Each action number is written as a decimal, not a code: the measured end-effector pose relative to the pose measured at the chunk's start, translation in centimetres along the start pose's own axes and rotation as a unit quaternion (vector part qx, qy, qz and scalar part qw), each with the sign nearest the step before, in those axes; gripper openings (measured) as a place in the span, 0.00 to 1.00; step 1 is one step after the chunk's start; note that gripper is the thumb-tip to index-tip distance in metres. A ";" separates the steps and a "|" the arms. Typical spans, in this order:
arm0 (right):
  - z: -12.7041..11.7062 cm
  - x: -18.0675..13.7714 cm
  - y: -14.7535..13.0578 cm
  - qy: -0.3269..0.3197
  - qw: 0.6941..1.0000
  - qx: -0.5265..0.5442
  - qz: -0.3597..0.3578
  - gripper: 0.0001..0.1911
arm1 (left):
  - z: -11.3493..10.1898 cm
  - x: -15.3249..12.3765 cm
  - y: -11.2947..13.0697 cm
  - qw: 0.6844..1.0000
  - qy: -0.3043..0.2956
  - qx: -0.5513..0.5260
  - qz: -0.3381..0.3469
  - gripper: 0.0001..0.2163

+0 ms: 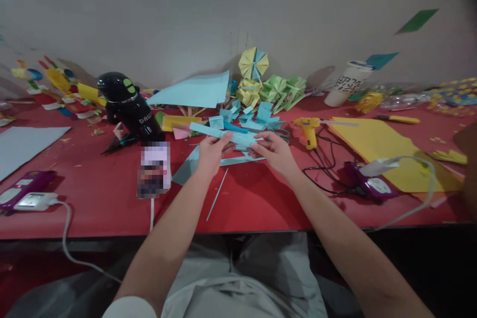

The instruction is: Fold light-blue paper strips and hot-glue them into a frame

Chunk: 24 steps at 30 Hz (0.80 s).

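Over the red table (261, 203), both my hands grip a folded light-blue paper strip (219, 133). My left hand (211, 153) pinches its left part, thumb on top. My right hand (274, 151) pinches the right end with its fingertips. Under the hands lies a light-blue paper sheet (186, 169) and a thin paper sliver (217, 194). Just behind the strip sit several small folded blue paper pieces (257, 117).
A black bottle (128, 107), a phone (154, 169), a yellow glue gun (309, 129) with black cable, yellow paper sheets (376, 141), a white cup (346, 84), yellow and green folded fans (268, 82), a big blue sheet (196, 90), purple devices (26, 184) and a grey sheet (22, 141) surround the hands.
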State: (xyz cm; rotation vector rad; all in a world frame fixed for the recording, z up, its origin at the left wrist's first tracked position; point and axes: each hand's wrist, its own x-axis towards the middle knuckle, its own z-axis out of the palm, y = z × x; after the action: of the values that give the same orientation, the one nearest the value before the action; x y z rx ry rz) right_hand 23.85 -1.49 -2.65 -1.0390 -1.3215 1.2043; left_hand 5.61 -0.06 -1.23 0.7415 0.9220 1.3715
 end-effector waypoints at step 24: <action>-1.2 0.8 0.5 0.020 0.997 0.078 0.017 0.25 | -0.7 0.0 0.3 0.984 -0.158 -0.024 -0.084 0.10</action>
State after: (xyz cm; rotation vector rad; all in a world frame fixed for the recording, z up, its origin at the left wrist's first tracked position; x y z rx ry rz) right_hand 24.94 -0.50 -3.03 -0.9714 -1.1633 1.2835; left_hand 4.88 -0.10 -1.26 0.7989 0.6824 1.0855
